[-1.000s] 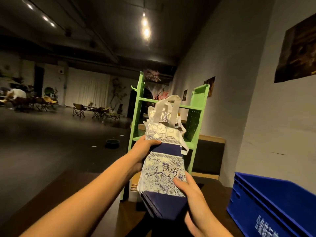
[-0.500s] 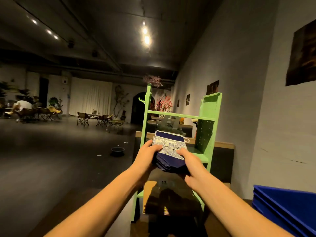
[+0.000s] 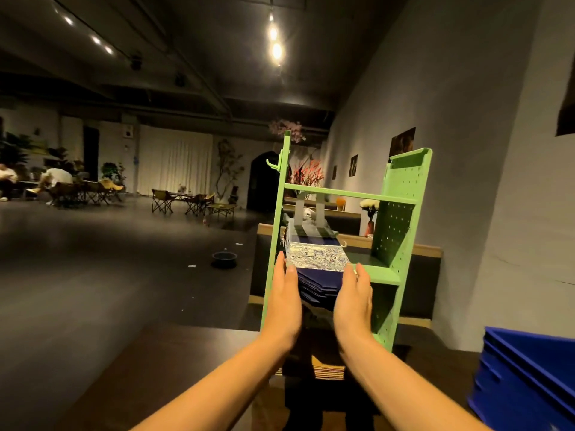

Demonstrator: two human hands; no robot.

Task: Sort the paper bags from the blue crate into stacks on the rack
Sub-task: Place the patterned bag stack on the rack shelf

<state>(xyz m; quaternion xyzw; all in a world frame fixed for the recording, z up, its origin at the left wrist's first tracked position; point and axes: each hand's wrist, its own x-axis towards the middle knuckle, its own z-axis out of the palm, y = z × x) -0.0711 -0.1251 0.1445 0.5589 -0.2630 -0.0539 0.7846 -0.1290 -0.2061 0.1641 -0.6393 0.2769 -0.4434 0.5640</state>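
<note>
Stack of blue-and-white patterned paper bags [image 3: 315,259] lies flat on middle shelf of green pegboard rack [image 3: 401,194], white handles [image 3: 308,209] pointing away from you. Your left hand [image 3: 284,303] lies against stack's left edge, your right hand [image 3: 353,303] against its right, fingers straight, neither gripping. Brown bag stack [image 3: 329,370] sits lower in rack. Blue crate [image 3: 529,377] stands far right on dark table [image 3: 186,353], well apart.

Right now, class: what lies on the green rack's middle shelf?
A stack of blue-and-white paper bags, white handles at the back, flanked by the left hand and right hand. The top bag covers the ones below it.
</note>
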